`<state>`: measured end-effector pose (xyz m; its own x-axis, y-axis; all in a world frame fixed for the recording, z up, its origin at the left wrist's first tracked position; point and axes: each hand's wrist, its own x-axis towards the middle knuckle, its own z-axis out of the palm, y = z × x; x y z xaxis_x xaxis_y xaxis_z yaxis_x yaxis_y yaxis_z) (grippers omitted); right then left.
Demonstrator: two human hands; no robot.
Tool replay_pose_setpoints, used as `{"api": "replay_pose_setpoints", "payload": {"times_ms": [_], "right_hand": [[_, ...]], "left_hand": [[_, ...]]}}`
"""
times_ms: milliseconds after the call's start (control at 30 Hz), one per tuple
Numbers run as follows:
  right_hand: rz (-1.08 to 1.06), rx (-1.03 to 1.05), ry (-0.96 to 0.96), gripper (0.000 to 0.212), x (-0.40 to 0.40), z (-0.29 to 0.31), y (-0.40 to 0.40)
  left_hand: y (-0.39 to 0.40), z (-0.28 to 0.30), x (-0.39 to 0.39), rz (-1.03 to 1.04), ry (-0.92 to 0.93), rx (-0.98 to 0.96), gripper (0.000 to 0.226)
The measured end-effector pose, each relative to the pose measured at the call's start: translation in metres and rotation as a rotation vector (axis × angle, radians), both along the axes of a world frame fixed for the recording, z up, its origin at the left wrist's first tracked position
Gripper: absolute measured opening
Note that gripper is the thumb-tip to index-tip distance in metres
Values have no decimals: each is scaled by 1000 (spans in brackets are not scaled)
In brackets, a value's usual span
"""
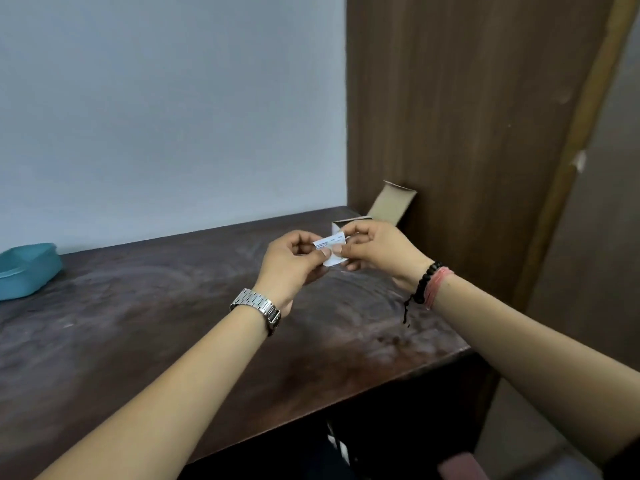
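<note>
A small white folded paper slip (329,244) with fine printed lines is held in the air above the dark wooden table (173,323). My left hand (289,265), with a metal watch on its wrist, pinches the slip's left end between thumb and fingers. My right hand (375,247), wearing a black bead bracelet and a pink thread band, pinches the right end. The two thumbs nearly meet on the slip's lower edge. Much of the paper is hidden behind the fingers.
An open cardboard box (388,209) with its flap raised stands just behind my hands, against a brown wooden panel (467,133). A teal plastic container (27,268) sits at the table's far left by the pale wall. The table's front edge runs below my forearms.
</note>
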<state>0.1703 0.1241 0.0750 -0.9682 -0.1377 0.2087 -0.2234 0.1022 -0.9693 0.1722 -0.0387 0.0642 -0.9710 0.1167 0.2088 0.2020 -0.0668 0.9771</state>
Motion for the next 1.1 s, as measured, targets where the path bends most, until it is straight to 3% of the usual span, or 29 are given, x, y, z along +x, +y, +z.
{"api": "replay_pose_setpoints", "payload": {"times_ms": [267, 500, 700, 900, 1100], "right_hand": [[-173, 21, 1, 14, 35, -18, 93], [-297, 176, 34, 9, 97, -52, 175], [-305, -56, -74, 12, 158, -107, 220], [-445, -110, -60, 32, 214, -174, 248], [-774, -121, -97, 14, 250, -261, 254]], "left_hand": [[98, -17, 11, -127, -17, -22, 16], [182, -58, 46, -298, -44, -71, 17], [232, -88, 77, -466, -142, -123, 17], [278, -135, 100, -590, -350, -219, 15], [321, -202, 126, -733, -600, -372, 17]]}}
